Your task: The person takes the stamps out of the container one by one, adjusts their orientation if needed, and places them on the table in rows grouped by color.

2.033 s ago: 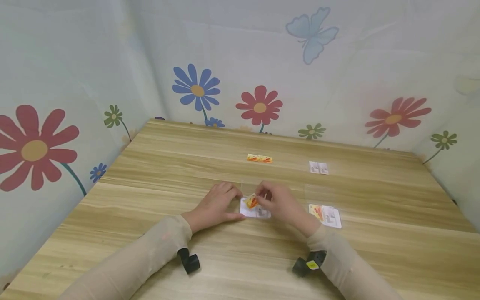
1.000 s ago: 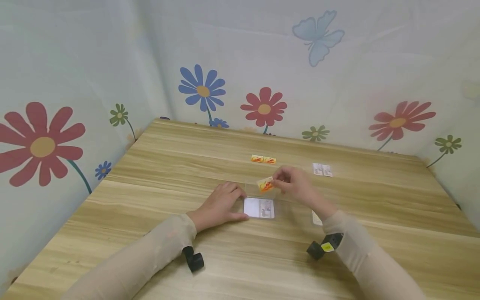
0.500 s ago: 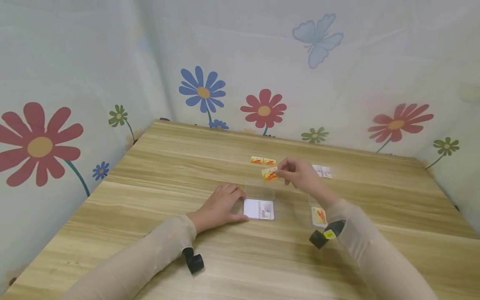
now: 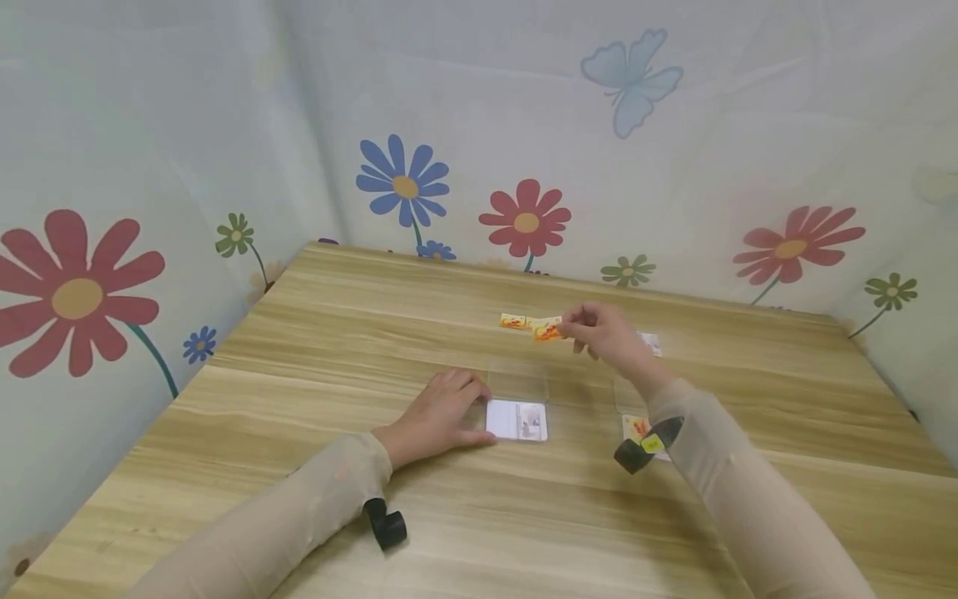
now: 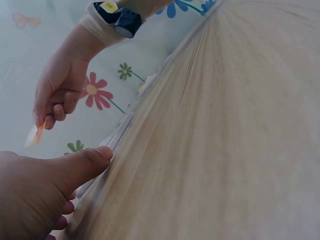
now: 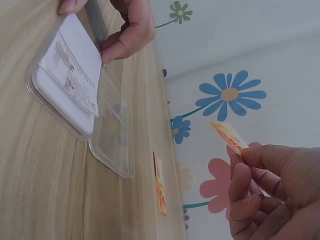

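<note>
My right hand (image 4: 609, 337) pinches a small yellow-orange stamp (image 4: 547, 331) between thumb and fingertips. In the right wrist view that stamp (image 6: 229, 136) is held up off the table. In the head view it overlaps the right one of two similar stamps (image 4: 512, 321) lying side by side at the back. My left hand (image 4: 441, 416) grips the left side of an opened clear plastic case (image 4: 502, 418), thumb at the near corner and fingers at the far one. A pale grey stamp (image 6: 75, 75) lies on the white inside of the case; its transparent lid (image 6: 110, 135) lies folded back.
A second opened case (image 4: 627, 433) with an orange stamp stands to the right, partly hidden by the camera (image 4: 634, 455) on my right wrist. Grey stamps (image 4: 653, 343) lie behind my right hand. A flowered curtain (image 4: 449, 83) hangs behind the wooden table (image 4: 337, 333).
My right hand has lifted the yellow-orange stamp from the left half of the case and carried it back toward the two matching stamps. The left hand has stayed at the case.
</note>
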Available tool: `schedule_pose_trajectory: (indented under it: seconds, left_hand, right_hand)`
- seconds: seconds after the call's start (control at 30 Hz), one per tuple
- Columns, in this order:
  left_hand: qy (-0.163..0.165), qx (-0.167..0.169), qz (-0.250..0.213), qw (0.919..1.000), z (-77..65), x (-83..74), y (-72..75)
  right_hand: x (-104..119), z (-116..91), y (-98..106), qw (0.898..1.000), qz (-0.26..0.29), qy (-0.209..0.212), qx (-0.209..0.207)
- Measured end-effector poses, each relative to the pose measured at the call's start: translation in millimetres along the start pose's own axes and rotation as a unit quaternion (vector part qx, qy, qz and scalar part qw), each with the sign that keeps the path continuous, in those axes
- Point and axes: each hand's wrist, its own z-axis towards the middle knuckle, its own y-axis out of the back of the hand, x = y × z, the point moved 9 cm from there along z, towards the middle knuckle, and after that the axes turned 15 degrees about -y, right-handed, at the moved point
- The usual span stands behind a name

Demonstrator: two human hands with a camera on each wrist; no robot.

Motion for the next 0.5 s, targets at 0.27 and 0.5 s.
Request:
schedule_pose_trajectory:
  seconds: [0.27, 0.5]
  left_hand:
    - [0.002, 0.002, -0.005, 1.0000, 0.0, -0.6, 0.3]
    - [0.006, 0.002, -0.006, 1.0000, 0.4, -0.9, 0.8]
  right_hand:
    - [-0.9, 10.8, 8.4, 1.000, 0.014, -0.018, -0.007]
    - [-0.2, 20.5, 15.0, 0.999, 0.033, -0.016, -0.014]
